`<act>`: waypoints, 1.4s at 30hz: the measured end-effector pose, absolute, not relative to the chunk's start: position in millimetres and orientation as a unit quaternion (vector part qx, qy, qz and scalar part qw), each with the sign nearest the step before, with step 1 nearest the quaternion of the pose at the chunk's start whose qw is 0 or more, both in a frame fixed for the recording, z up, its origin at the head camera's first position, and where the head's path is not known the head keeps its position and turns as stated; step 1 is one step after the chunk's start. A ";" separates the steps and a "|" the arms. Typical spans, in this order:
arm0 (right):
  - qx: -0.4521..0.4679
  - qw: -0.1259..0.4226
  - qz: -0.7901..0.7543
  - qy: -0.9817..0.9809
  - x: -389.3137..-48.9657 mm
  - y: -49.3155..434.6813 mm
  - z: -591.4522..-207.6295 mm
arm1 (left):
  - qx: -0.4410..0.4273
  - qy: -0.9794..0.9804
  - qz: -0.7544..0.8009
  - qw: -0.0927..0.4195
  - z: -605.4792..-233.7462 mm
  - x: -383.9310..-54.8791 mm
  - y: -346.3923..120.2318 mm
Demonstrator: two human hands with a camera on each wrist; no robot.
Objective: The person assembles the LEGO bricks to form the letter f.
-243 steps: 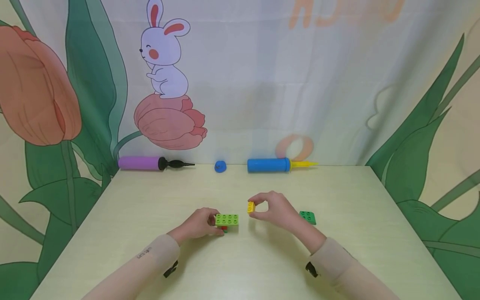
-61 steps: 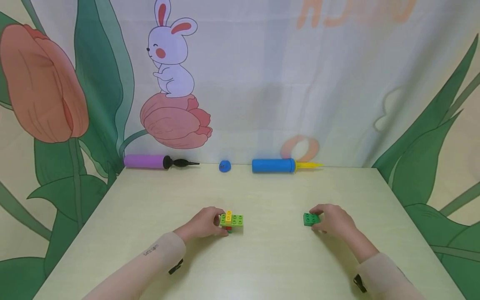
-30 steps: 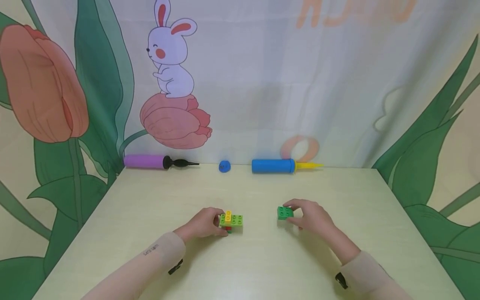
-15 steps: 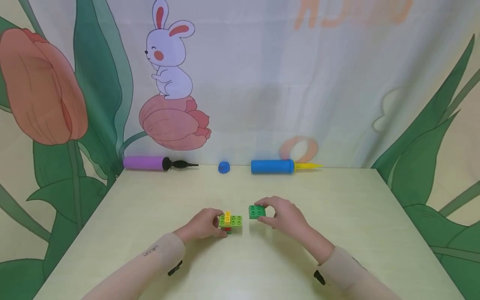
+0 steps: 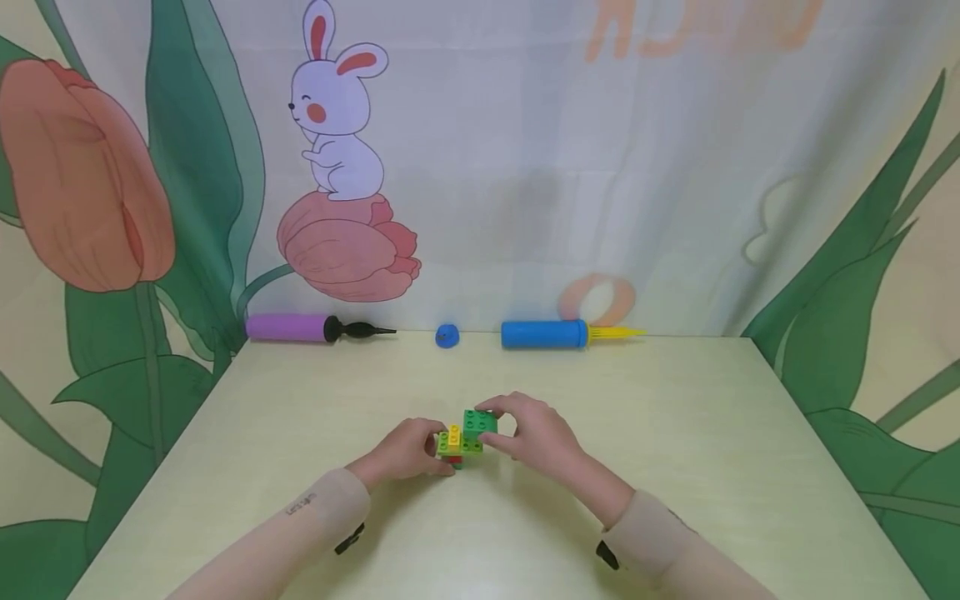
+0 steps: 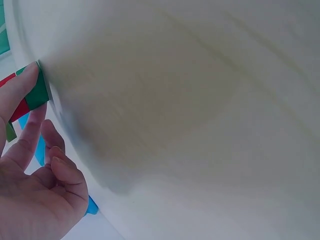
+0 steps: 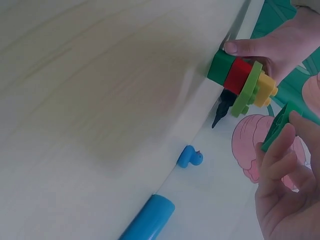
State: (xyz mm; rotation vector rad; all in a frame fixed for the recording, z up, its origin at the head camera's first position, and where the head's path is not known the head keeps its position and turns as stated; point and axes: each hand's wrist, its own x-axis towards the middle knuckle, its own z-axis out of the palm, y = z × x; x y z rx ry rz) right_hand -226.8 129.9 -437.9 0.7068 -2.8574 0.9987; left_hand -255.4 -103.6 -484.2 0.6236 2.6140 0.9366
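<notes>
My left hand (image 5: 405, 450) grips the base of a small brick stack, thumb and finger on its dark green bottom brick (image 7: 221, 66). Above that comes a red brick (image 7: 237, 76), then a wide light green brick (image 7: 248, 90) overhanging to the right. A narrow yellow brick (image 5: 454, 437) sits on top, toward the left. Between thumb and fingers my right hand (image 5: 543, 433) pinches a four-stud green brick (image 5: 478, 423). It is held over the light green brick's right half, beside the yellow one; in the right wrist view a gap shows between them.
Along the table's back edge lie a purple hand pump (image 5: 287, 327) with a black nozzle, a little blue toy duck (image 5: 447, 336) and a blue hand pump (image 5: 540, 334) with a yellow nozzle. Behind hangs a printed curtain (image 5: 480, 167).
The yellow brick, earlier in my right hand, now sits on the light green brick. My right hand has picked up the green brick at the right and carried it left over the stack.
</notes>
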 end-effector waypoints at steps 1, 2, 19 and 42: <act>0.230 0.017 0.320 -0.919 -227.2 127.7 -438.3 | 0.219 0.908 0.326 0.145 -484.5 -255.4 -104.0; 0.231 0.017 0.318 -0.919 -227.5 125.5 -438.8 | 0.222 0.908 0.327 0.142 -485.1 -255.5 -104.6; 0.227 0.004 0.306 -0.925 -233.9 108.3 -444.4 | 0.229 0.906 0.328 0.137 -487.1 -256.0 -105.9; 0.235 -0.011 0.279 -0.931 -232.6 104.4 -438.4 | 0.236 0.905 0.331 0.127 -484.4 -256.0 -107.2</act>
